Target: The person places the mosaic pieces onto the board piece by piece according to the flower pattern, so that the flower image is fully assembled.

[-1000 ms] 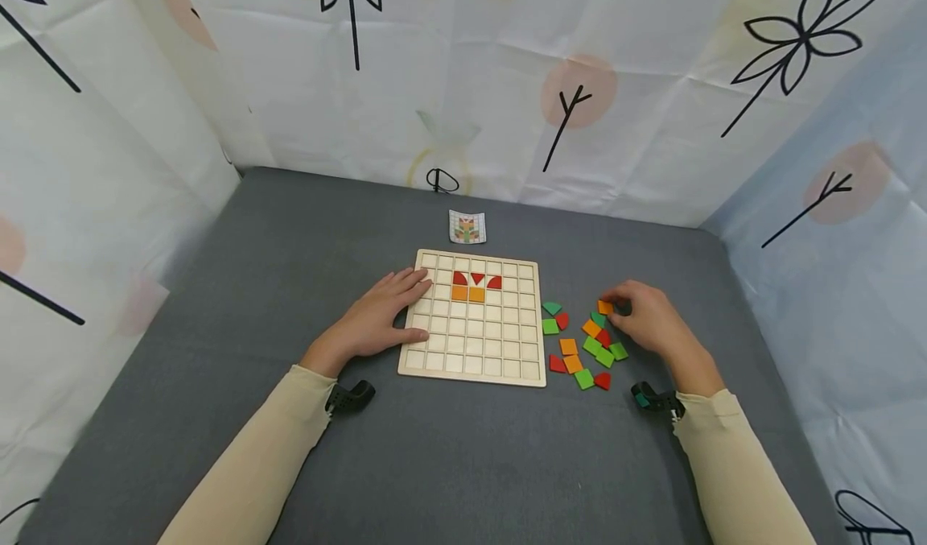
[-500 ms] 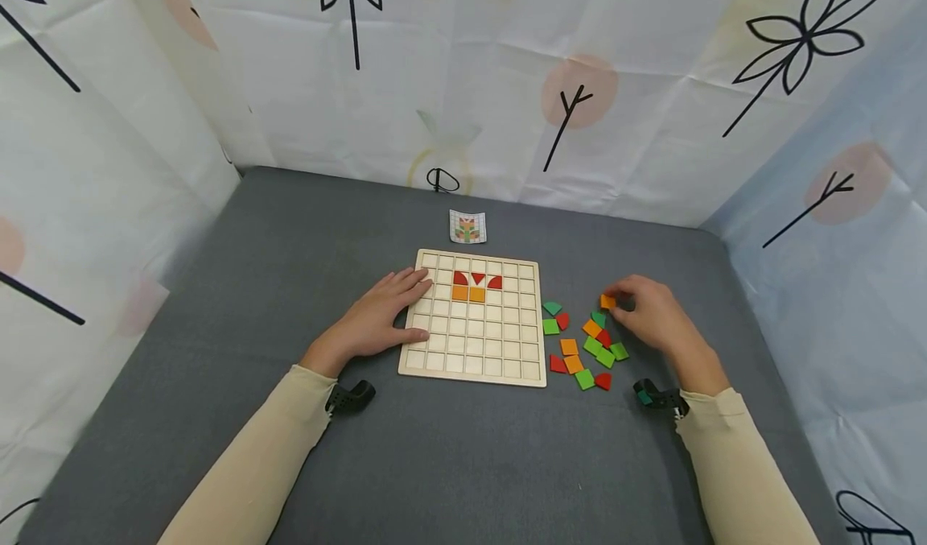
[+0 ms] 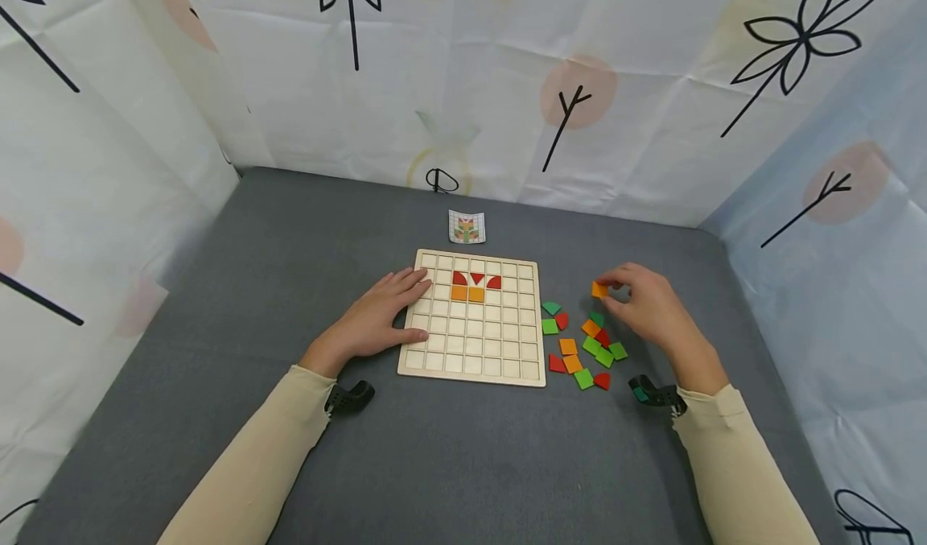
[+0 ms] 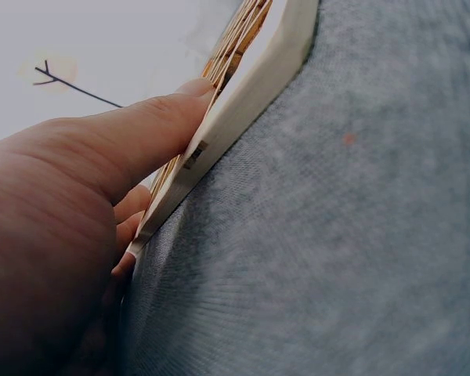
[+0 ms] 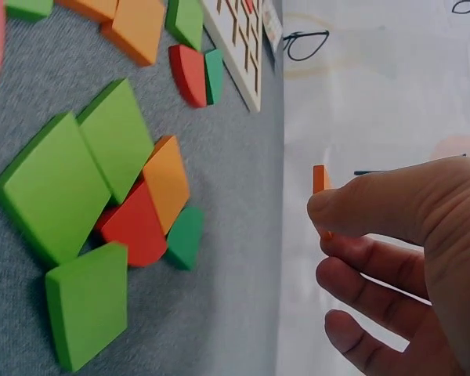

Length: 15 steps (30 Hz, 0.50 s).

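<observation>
In the head view my right hand (image 3: 647, 303) pinches an orange square tile (image 3: 599, 289) between thumb and fingertips. The right wrist view shows this tile lifted off the table, edge-on. My left hand (image 3: 382, 315) rests on the left edge of the wooden grid board (image 3: 472, 374), its fingers fairly straight and thumb (image 4: 153, 129) lying over the rim. Set in the board's upper cells are red pieces (image 3: 477, 278) with two orange squares (image 3: 459, 293) below them. Loose green, red and orange tiles (image 3: 591, 345) lie between the board and my right hand.
A small printed card (image 3: 467, 227) with a coloured pattern lies behind the board. The grey tabletop (image 3: 471, 464) spreads around everything. White patterned cloth (image 3: 463, 70) hangs behind and at both sides.
My right hand has picked the orange tile up from the far end of the loose pieces and moved it slightly up and left. The left hand and board have not moved.
</observation>
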Available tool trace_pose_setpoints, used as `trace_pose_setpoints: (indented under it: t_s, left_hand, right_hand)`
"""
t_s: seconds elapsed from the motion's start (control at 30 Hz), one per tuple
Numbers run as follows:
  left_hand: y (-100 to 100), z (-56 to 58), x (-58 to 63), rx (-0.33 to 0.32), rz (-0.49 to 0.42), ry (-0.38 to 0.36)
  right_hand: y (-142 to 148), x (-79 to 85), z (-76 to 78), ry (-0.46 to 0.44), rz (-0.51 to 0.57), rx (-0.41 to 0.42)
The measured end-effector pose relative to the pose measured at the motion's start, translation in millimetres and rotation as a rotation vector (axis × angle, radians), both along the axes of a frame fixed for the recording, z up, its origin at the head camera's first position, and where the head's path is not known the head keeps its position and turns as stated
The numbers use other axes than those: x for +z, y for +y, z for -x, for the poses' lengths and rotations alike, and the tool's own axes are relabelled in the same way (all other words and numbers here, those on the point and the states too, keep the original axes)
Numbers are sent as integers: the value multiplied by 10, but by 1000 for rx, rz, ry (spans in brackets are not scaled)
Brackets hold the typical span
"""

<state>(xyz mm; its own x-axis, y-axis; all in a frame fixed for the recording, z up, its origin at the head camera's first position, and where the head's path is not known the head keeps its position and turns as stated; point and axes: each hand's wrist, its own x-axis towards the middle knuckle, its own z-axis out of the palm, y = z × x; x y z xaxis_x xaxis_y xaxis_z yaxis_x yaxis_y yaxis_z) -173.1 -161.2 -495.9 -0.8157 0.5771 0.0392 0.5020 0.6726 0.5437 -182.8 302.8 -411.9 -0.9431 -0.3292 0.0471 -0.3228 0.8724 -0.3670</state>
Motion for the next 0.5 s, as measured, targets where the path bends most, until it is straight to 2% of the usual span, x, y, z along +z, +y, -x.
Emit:
trace_pose_setpoints:
  t_s: [0.27, 0.5]
  left_hand:
    - [5, 8, 1, -4, -2, 2]
    - [4, 9, -12, -8, 3, 7]
  right_hand:
    - [-124, 50, 9, -9, -1, -13]
    - [-215, 60, 19, 14, 12, 9]
